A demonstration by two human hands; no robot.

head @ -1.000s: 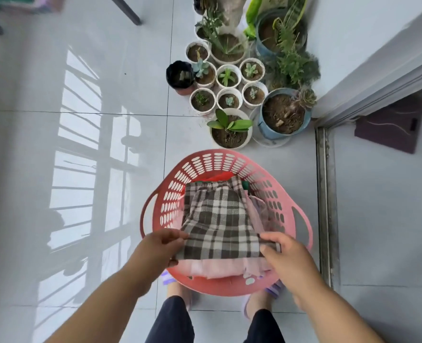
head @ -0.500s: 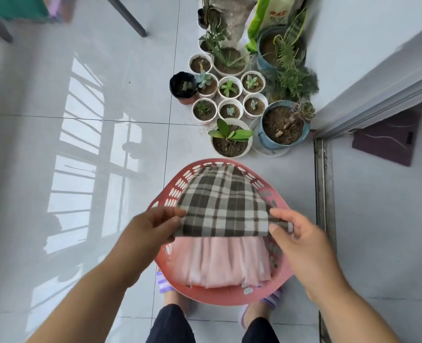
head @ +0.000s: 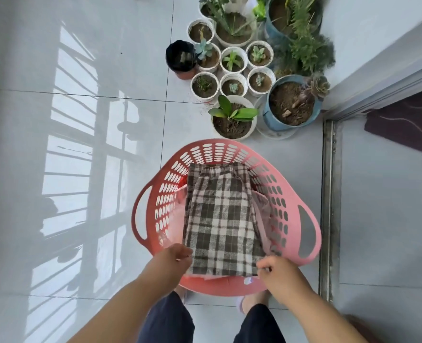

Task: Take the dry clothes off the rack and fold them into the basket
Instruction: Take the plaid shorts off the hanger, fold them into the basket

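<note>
**Plaid laid in the basket, both hands at its near hem**

The folded plaid cloth [head: 220,219] lies flat in the pink basket [head: 232,287], on top of a pale pink garment [head: 263,206] that shows along its sides. It sits in the lower centre of the frame. Its long axis runs straight up the picture: the gathered waistband is at the far end, toward the plant pots [head: 232,120], and the cut hem is at the near end, by the basket's near rim.

Both hands are at that near hem, so all of the cloth lies up-frame from the grip. The left hand [head: 172,259] is on the lower left corner and the right hand [head: 277,271] on the lower right corner. Neither is nearer than the other.

On each hand the fingers are curled in, with the thumb closing against them on the corner of the plaid. It reads as a pinch on the fabric, though the fingertips are partly hidden. The forearms come in from the bottom edge and converge on the basket, knuckles up and wrists low over the rim.

The piece looks placed. The likely next step is to let go of both corners and draw the hands back toward the bottom of the frame. If one corner is released late, the fold could skew.
</note>
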